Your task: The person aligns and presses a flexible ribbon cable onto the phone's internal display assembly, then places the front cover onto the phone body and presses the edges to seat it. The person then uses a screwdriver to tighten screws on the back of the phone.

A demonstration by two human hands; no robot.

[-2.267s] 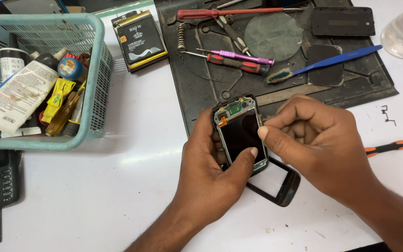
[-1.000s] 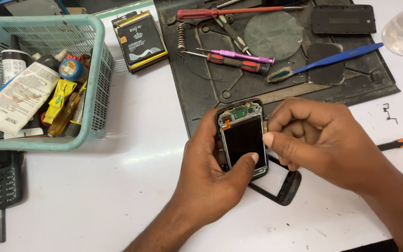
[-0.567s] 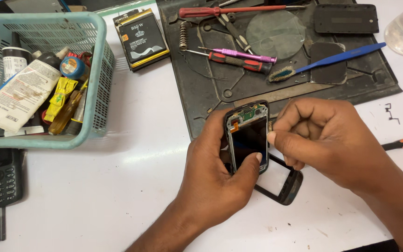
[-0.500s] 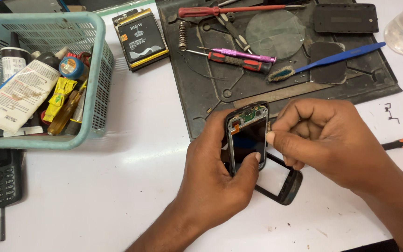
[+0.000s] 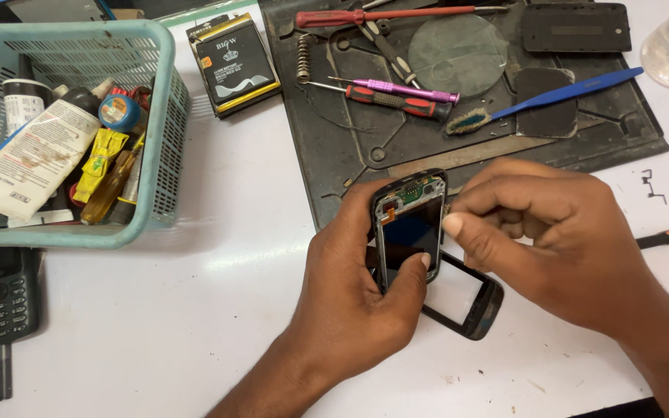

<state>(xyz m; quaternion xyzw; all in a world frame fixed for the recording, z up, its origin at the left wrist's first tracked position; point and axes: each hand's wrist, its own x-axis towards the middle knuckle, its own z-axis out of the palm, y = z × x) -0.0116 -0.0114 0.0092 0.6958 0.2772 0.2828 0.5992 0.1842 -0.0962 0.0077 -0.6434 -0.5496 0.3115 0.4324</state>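
Head view, basket (image 5: 166,116), screwdrivers (image 5: 396,99) beyond phone (image 5: 409,231)

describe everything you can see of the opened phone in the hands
The opened phone is a small dark handset with its front cover off: a dark, unlit screen in a silvery frame, with green circuit board and an orange flex strip showing at the top. It is held upright and tilted over the edge of the black work mat. The left hand grips it, thumb on the screen's lower corner; the right hand pinches its right edge.
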